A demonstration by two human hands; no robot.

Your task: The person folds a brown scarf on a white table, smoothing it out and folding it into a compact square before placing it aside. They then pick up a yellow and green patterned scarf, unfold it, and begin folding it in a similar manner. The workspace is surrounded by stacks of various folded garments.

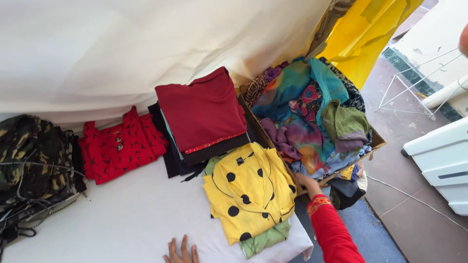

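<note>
From the head view, a folded yellow shirt with large black dots and thin black piping (251,192) lies flat on a white sheet-covered bed (126,219), and everything else is placed here by reference to it. It sits on top of a light green folded garment (265,238), whose edge sticks out beneath its lower side, so the two make a small stack near the bed's corner.

The right hand (306,184), in a red sleeve with an embroidered cuff (331,229), rests at the yellow shirt's right edge, touching or nearly touching the fabric where it meets the carton; its fingers look loosely curled, and I cannot tell whether they grip anything. The left hand (181,252) lies below and to the left of the yellow shirt, palm down on the sheet, fingers spread and holding nothing, as though bracing the body.

Just above the yellow shirt stands a taller stack topped by a folded maroon top with a sequinned hem (202,109), over dark garments. Farther left of that lies a red top with a black print (122,143), spread flat, and beyond it a camouflage-patterned bundle (31,160).

Immediately right of the yellow shirt is an open cardboard box (378,142) heaped with unfolded multicoloured clothes (307,112), loose and tangled, unlike the folded piles. A cream curtain (146,44) hangs behind the bed.
</note>
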